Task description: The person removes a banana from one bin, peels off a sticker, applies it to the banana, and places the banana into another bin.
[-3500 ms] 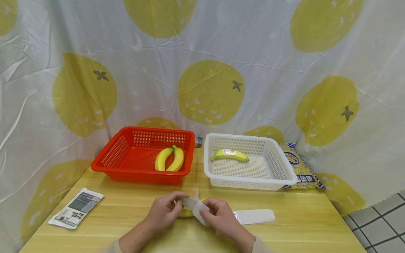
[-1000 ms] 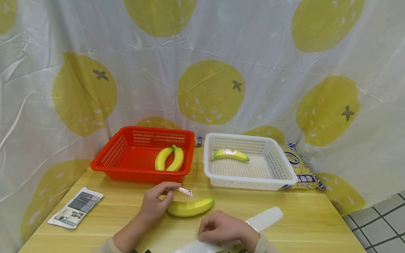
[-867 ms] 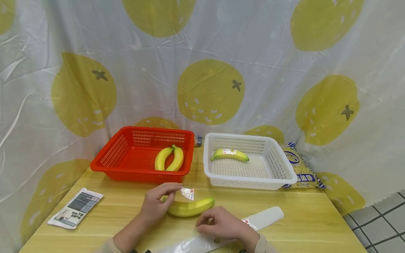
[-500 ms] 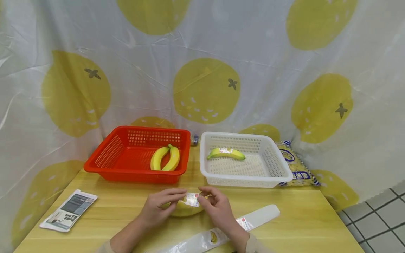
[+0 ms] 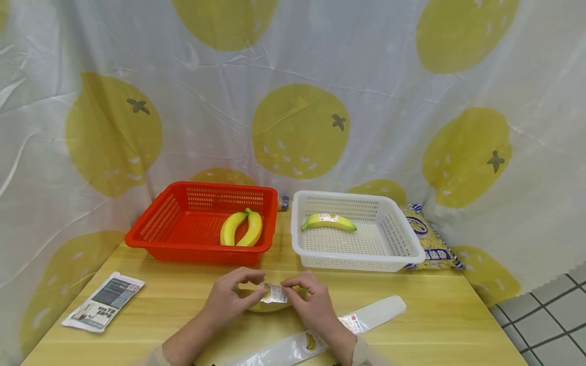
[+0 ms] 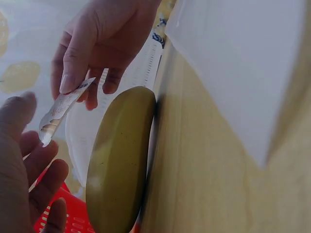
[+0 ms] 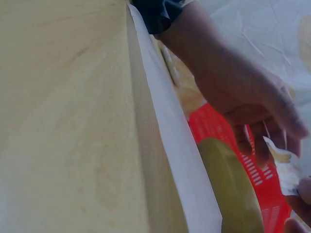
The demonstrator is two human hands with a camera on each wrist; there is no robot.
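A yellow banana lies on the wooden table between my hands, partly covered by them in the head view. Just above it, my right hand pinches one end of a small white sticker with a banana picture, between thumb and forefinger. My left hand is beside the sticker's other end; in the left wrist view its thumb and fingers are spread apart round that end. A white strip of sticker backing lies slantwise on the table under my right forearm, bearing more stickers.
A red basket with two bananas stands at the back left. The white basket to its right holds a stickered banana. Behind that leans a yellow bag. A flat printed packet lies at left.
Both hands worked at the backing strip earlier; it now lies on the table. The left hand held the peeled sticker, then the right took its end and the left let go.
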